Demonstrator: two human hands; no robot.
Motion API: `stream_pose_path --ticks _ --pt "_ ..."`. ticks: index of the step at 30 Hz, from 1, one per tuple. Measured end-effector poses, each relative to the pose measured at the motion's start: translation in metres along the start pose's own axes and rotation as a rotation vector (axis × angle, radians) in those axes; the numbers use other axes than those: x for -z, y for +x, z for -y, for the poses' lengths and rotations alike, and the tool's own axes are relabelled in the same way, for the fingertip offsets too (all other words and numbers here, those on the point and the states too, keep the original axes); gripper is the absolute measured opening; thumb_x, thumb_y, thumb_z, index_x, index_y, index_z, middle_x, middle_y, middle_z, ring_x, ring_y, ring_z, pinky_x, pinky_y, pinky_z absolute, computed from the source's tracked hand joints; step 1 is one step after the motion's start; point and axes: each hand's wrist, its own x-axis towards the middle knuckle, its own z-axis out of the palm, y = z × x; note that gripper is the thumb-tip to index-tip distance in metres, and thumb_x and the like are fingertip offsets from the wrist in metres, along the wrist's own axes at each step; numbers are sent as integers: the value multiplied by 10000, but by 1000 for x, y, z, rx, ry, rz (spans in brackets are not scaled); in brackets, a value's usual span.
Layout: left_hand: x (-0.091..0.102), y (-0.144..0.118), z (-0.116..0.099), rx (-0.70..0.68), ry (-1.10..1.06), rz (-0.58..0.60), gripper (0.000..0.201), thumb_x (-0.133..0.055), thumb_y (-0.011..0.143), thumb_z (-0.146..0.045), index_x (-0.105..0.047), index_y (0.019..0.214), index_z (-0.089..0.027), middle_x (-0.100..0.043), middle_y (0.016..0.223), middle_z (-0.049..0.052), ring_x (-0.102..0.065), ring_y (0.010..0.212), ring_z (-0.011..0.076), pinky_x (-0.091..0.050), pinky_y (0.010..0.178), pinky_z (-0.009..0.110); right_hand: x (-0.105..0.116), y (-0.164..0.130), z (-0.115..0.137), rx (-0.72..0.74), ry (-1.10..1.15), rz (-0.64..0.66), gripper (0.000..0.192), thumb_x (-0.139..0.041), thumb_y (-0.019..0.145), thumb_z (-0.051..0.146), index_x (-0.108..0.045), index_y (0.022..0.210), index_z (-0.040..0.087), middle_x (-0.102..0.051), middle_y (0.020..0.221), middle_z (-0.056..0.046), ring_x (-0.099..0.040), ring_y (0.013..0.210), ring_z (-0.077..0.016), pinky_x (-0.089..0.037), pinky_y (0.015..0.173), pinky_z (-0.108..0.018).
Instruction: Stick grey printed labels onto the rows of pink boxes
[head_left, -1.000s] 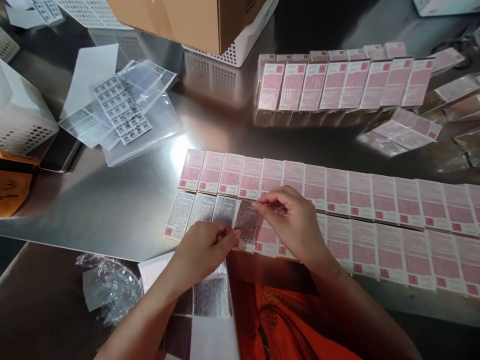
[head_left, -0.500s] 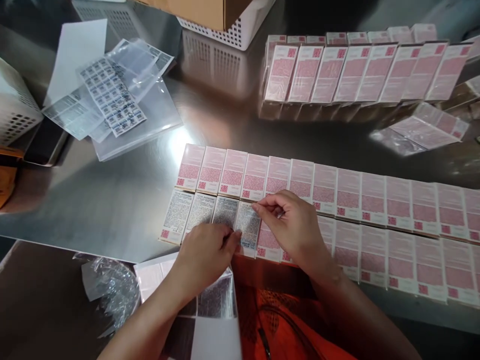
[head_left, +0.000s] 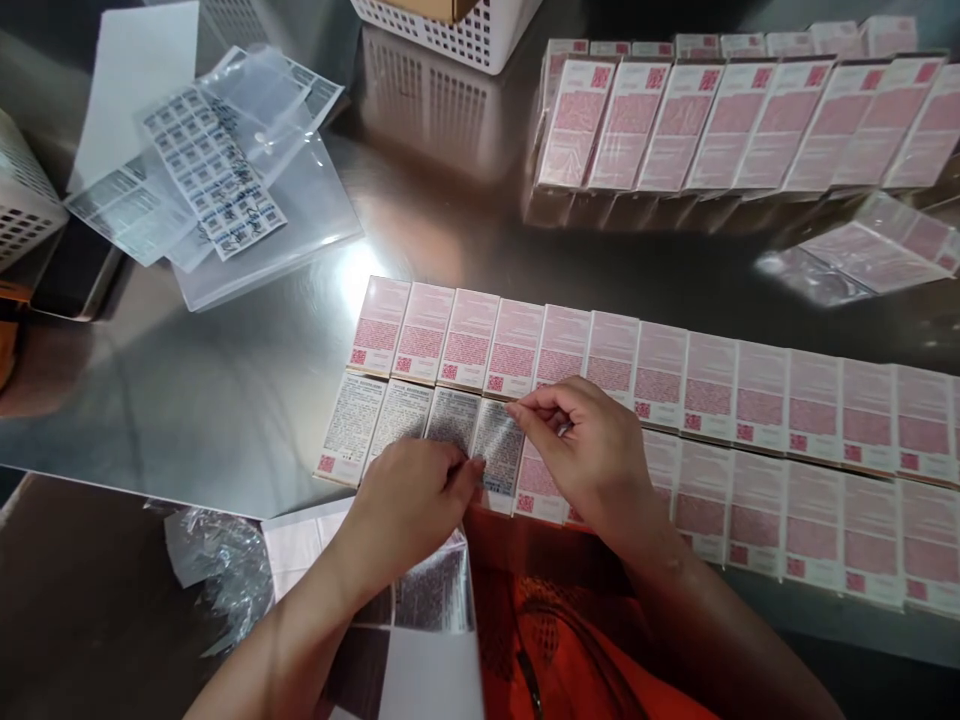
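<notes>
My right hand pinches the upper right corner of a dark-printed label between thumb and finger. My left hand has its thumb and forefinger together at the label's lower left edge; I cannot tell whether they grip it or merely press. The label lies over a pink box between my two hands, in the row nearest me; how much of it is stuck down I cannot see.

If my hands pull unevenly, I judge the label could set askew, out of line with the labelled boxes beyond my left fingers. Letting one corner touch too soon could trap a crease or bubble. My right knuckles hang over the neighbouring box, so a dropped wrist might nudge that row along the slick bench. My left forearm crosses a glossy sheet, which could catch and shift.
</notes>
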Motion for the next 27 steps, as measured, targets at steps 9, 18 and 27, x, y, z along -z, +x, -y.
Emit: stream_pose_path --ticks 9,18,27 --pt "0 2 0 4 -8 11 422 -422 912 -413 -699 657 -223 -670 621 46 -569 588 184 -298 583 304 -1 -1 0 5 -22 3 140 -642 889 322 -657 802 214 -633 778 0 -608 680 -138 -440 620 -278" --pt "0 2 -4 29 27 10 420 -417 904 -408 -692 650 -216 -686 644 58 -581 593 190 -312 579 302 -3 -1 -1 2 -64 3 145 -630 896 324 -643 795 221 -622 787 6 -599 674 -137 -430 630 -281" --pt "2 1 -6 64 26 4 428 -428 881 -449 -713 648 -231 -673 637 53 -563 589 198 -315 568 302 0 0 1 -34 -47 -1 245 -658 835 208 -519 1036 230 -618 847 2 -592 691 -162 -421 608 -286"
